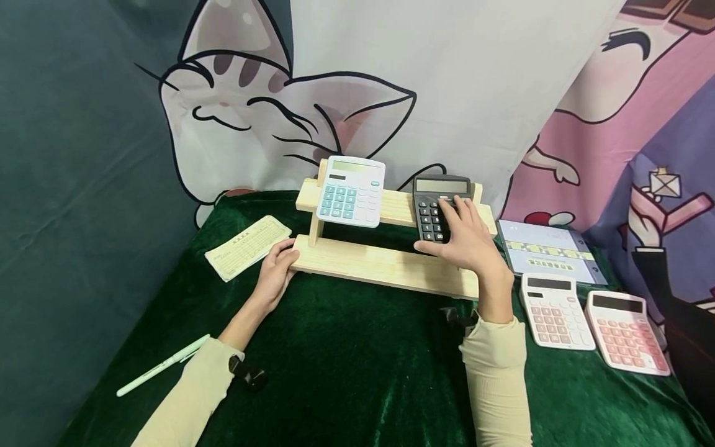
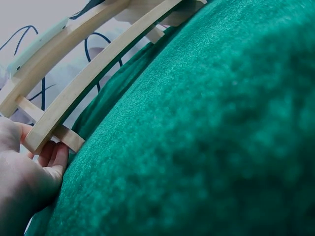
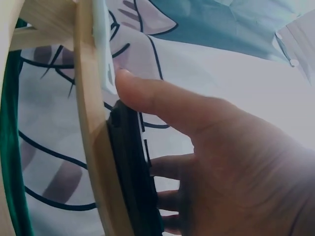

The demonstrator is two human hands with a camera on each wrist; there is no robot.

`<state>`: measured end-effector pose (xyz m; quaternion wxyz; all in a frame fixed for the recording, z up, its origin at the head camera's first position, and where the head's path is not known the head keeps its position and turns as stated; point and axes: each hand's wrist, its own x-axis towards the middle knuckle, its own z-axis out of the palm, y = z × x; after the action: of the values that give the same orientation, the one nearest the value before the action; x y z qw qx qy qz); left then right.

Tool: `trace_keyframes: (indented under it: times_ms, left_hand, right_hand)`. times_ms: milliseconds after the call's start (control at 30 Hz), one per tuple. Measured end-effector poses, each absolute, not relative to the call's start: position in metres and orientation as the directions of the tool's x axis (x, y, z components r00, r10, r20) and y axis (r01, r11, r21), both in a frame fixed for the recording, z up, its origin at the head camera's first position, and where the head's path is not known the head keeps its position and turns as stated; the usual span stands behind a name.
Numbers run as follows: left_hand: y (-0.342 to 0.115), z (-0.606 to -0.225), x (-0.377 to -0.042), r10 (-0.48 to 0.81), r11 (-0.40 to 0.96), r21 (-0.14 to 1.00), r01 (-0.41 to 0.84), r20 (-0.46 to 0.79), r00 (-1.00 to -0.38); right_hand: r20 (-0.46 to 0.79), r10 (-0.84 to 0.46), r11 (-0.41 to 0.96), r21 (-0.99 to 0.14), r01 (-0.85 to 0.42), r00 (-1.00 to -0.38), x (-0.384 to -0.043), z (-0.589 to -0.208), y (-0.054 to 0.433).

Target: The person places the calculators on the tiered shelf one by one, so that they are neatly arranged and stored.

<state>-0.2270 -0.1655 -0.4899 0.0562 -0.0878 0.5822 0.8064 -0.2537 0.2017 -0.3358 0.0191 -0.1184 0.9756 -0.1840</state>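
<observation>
A two-tier wooden rack [image 1: 385, 266] stands on the green cloth. My left hand [image 1: 275, 273] grips the left end of its lower board; in the left wrist view the fingers [image 2: 58, 156] curl under that end. On the upper tier leans a white calculator with teal keys [image 1: 352, 192], and to its right a black calculator [image 1: 427, 211]. The fingertips of my right hand [image 1: 472, 239] rest on the black calculator's face, fingers extended, covering its right-hand keys. In the right wrist view the thumb [image 3: 147, 93] stands out straight past the calculator's edge.
Left of the rack lie a cream printed slip [image 1: 248, 247] and a pale green pen [image 1: 162, 365]. At right are a booklet [image 1: 550, 239], a white calculator with pink keys [image 1: 558, 335] and a pink calculator [image 1: 634, 341]. A patterned curtain [image 1: 447, 81] hangs behind.
</observation>
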Motion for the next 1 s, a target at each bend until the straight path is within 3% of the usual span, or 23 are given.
trace_keyframes:
  times_ms: [500, 1000]
  left_hand:
    - [-0.165, -0.492, -0.228, -0.031, -0.311, 0.933, -0.181, -0.201, -0.979]
    - [-0.165, -0.490, -0.228, -0.024, -0.318, 0.927, -0.200, -0.219, -0.975]
  right_hand:
    - [0.174, -0.161, 0.901, -0.375, -0.216, -0.972, -0.267, -0.355, 0.196]
    - [0.161, -0.151, 0.908, -0.367, -0.201, -0.975, -0.267, -0.356, 0.196]
